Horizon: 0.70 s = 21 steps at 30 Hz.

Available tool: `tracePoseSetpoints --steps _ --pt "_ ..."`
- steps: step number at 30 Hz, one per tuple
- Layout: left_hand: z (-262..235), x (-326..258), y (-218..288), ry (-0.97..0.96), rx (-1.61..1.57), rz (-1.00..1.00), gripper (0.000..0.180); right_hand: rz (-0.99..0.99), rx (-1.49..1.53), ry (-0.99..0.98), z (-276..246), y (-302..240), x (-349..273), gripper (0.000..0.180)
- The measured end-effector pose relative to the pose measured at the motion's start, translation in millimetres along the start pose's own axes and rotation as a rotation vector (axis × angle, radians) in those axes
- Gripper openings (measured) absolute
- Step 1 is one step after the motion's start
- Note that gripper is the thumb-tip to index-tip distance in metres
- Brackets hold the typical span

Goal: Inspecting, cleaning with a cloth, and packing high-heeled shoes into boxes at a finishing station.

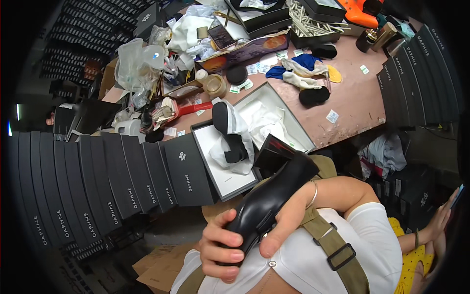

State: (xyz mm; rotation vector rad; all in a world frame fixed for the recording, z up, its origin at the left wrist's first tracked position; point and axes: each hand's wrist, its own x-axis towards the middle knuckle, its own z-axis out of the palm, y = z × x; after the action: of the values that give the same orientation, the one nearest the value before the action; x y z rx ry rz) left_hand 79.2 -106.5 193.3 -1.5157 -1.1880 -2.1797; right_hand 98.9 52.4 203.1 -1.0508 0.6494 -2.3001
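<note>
My right hand (289, 215) comes in from the right with a thin bracelet on its wrist. Its fingers curl around a glossy black heeled shoe (267, 196), and the thumb presses on the near side by a small strap. The shoe is tilted in front of my chest, its broad heel (275, 151) pointing toward the table. Just beyond it lies an open shoe box (234, 188) holding another black shoe (221, 117), sole up in white tissue paper. The box lid (304, 137), with more tissue inside, is beside it. My left hand is not in view.
Closed dark shoe boxes (115, 181) stand in a row at left, more (416, 73) at right. Cloths (303, 68), jars (214, 85) and a tray of pale sticks (313, 22) cover the table (357, 98). At far right another person's hand (438, 223) holds a phone.
</note>
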Motion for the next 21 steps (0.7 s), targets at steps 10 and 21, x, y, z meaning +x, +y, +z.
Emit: tracePoseSetpoints --steps 10,21 --pt "20 8 -12 0.228 0.135 0.388 0.025 -0.085 0.143 -0.156 -7 9 23 0.076" --pt "36 20 -46 0.292 0.657 0.456 0.071 -0.07 0.265 -0.039 -15 19 24 0.054"
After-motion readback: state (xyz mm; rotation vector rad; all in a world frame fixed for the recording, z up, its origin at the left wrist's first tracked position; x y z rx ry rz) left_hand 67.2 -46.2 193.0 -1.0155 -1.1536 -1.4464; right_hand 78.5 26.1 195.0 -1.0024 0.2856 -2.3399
